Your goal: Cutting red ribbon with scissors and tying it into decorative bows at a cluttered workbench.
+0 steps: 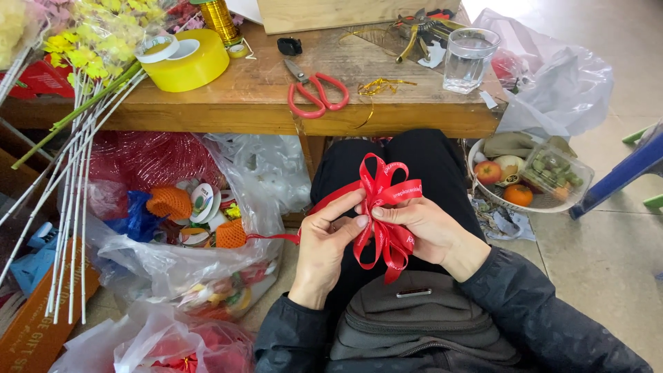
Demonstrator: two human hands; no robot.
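A looped red satin ribbon bow (382,207) is pinched btwn left hand (328,245) & right hand (427,228), both clamped on it, over the lap, below the wooden table (242,103) w/ red-handled scissors (314,90).

The person wears a dark, slightly sheened jacket with long sleeves (532,311) reaching the wrists, and black trousers (414,166). A grey-black zipped bag (414,324) sits at the waist, at 6 o'clock. Both hands (324,252) are bare.
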